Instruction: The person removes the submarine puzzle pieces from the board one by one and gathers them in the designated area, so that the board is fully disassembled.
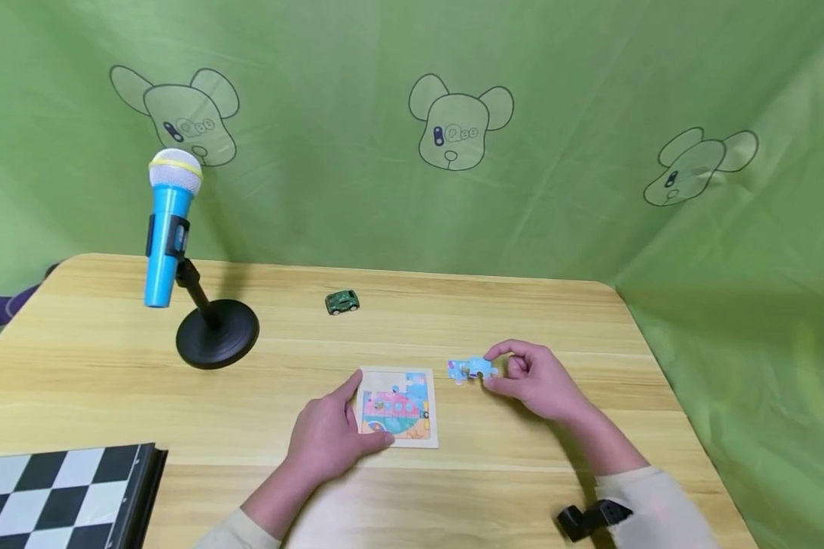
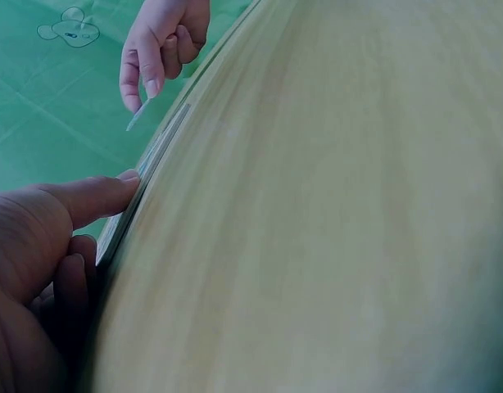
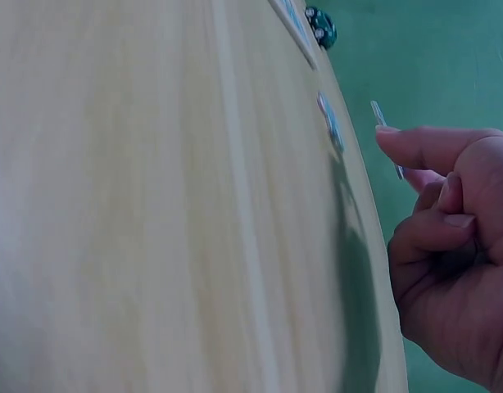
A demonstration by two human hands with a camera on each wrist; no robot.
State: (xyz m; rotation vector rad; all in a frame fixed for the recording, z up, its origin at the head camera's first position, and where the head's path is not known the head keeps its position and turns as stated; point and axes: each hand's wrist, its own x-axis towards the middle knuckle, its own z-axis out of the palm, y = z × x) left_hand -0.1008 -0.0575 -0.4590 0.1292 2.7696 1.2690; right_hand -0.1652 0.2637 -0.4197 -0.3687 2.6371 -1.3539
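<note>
Your left hand (image 1: 333,431) rests at the left side of a small square puzzle board (image 1: 433,427), which lies flat on the wood-grain counter (image 1: 302,320) just in front of you. Its index finger and thumb are spread apart, the index at the upper left corner and the thumb on the lower edge, holding the board between them. The board has a pale frame and a partly filled picture in pink, blue and teal; its upper left area shows pale backing.

Your right hand (image 1: 539,377) is to the right of the board and apart from it. The thumb and index finger are nearly together, pinching a thin light-blue puzzle piece (image 1: 479,367) by its edge; the other fingers curl toward the palm. The right wrist view shows this piece raised off the counter. A second piece (image 3: 329,123) lies on the counter between the board and your right hand.

Beyond the board, slightly left, sits a dark green toy car (image 1: 342,302). Farther left, a blue microphone (image 1: 172,236) with a pale head is clipped, tilted, to a stand (image 1: 216,335) with a round black base. At the near left corner is a black-and-white checkered board (image 1: 48,496), cut off by the view's edge. Green cloth (image 1: 350,152) printed with outlined animal heads hangs behind the counter and along its right side.
</note>
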